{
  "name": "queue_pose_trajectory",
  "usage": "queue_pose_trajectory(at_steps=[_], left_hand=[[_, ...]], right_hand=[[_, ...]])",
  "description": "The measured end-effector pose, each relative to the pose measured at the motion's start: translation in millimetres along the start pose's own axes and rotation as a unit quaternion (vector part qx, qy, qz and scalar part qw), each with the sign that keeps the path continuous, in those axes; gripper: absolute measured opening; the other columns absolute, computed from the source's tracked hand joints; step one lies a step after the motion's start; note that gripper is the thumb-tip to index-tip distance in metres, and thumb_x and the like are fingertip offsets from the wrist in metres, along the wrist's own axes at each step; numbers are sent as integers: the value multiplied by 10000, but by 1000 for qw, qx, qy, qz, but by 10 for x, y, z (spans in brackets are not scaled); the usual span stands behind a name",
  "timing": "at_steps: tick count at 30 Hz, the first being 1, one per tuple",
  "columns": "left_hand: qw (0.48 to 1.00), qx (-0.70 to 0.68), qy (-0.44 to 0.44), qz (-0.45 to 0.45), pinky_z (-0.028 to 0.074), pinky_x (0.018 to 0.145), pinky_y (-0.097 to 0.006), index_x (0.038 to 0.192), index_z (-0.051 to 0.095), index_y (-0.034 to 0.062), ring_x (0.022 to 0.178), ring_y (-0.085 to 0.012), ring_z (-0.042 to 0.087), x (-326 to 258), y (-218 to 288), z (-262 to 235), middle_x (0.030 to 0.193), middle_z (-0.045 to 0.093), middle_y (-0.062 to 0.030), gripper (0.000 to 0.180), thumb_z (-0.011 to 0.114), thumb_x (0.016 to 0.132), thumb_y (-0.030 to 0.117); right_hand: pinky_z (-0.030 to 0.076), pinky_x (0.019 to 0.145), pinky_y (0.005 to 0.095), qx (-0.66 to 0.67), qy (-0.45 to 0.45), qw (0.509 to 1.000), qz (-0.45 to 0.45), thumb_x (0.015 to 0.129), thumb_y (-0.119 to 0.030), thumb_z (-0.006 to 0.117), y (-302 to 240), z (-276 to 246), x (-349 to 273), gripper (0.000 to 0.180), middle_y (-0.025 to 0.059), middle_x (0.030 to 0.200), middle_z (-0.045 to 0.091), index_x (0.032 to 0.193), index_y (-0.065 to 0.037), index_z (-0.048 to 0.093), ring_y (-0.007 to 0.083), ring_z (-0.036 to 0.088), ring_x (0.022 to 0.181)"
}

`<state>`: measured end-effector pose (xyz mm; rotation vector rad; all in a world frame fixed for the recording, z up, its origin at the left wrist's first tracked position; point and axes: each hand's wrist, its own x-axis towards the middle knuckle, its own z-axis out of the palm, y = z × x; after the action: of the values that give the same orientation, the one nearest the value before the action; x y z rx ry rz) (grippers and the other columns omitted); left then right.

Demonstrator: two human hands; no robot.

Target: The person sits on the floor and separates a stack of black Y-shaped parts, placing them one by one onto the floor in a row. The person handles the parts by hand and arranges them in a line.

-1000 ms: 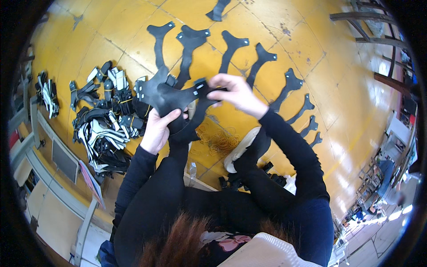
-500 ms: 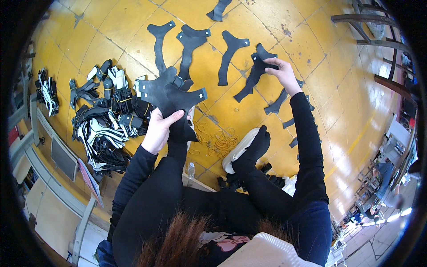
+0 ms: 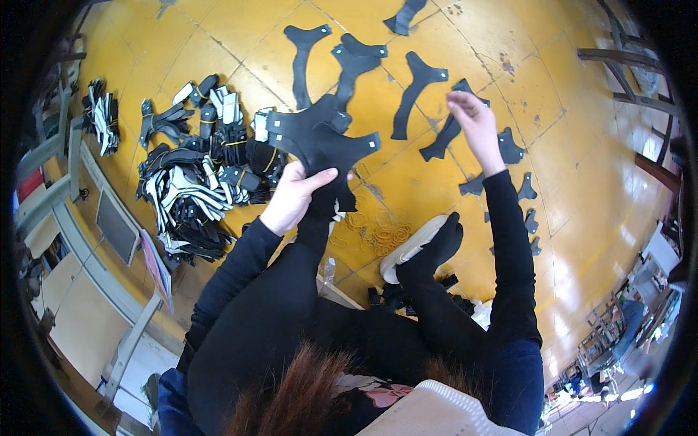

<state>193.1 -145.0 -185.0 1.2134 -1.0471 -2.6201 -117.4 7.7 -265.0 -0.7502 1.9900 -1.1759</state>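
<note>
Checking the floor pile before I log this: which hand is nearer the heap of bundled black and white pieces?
Left. The left hand holds a black stack just right of the heap. The right hand is far off, on a black floor piece.

Cut pieces (image 3: pixel 320 142) matt black leather-like sheet; floor (image 3: pixel 240 51) glossy yellow tile.

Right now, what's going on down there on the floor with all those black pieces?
A person sits on the yellow floor among flat black cut-out pieces. The left hand holds up a small stack of black pieces with white tags at the tips. The right hand reaches out to one black piece in the row laid out on the floor, fingers on it. To the person's left lies a heap of bundled black and white pieces. A few rubber bands lie near the white-soled shoe.
</note>
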Motion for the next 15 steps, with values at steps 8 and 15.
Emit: queue_pose_trajectory(at_steps=[8,15], left_hand=[[1000,2,6,3,504,837,-294,1116,595,5,922,-148,643,-31,-11,15,1041,668,-70,249,627,869,3],[999,43,23,5,484,832,-273,1105,615,29,934,-124,624,-5,-91,-85,1049,662,-46,260,661,850,14]], right_hand=[[467,776,266,63,-265,961,-55,841,-215,678,-908,733,-364,300,73,921,679,1057,-8,653,132,604,830],[436,658,257,71,-236,969,-28,836,-178,667,-845,790,-370,220,31,814,654,967,-2,654,91,544,714]])
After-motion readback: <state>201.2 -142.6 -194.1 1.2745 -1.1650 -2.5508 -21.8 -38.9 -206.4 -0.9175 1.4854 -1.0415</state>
